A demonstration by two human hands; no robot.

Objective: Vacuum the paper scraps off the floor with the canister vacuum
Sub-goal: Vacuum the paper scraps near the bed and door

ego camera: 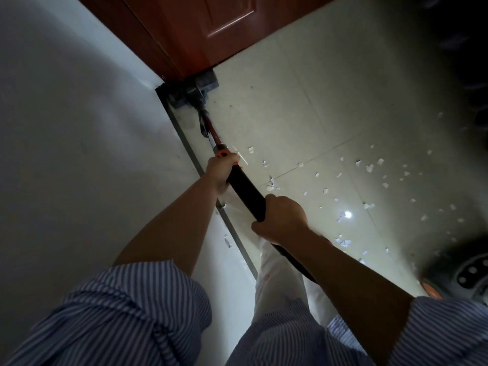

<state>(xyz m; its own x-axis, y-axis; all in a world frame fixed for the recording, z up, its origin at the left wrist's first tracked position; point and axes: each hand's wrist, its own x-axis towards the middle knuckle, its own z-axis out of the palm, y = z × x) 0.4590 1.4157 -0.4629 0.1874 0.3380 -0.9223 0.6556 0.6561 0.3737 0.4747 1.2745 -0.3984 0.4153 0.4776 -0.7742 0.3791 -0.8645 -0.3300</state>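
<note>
The vacuum's grey floor head (194,88) sits on the pale tile floor, pushed up against the foot of the red-brown door. A red wand (211,130) runs back from it to a black handle tube (244,187). My left hand (220,171) grips the tube's upper end by the orange collar. My right hand (281,219) grips the black tube lower down. Several white paper scraps (369,167) lie scattered on the tiles to the right of the wand. The canister (464,273) shows partly at the lower right edge, dark and blurred.
A red-brown wooden door (211,30) closes the far end. A white wall (79,128) with a dark skirting strip (190,154) runs along the left. Two scraps lie close to the skirting near my legs. The top right corner is dark.
</note>
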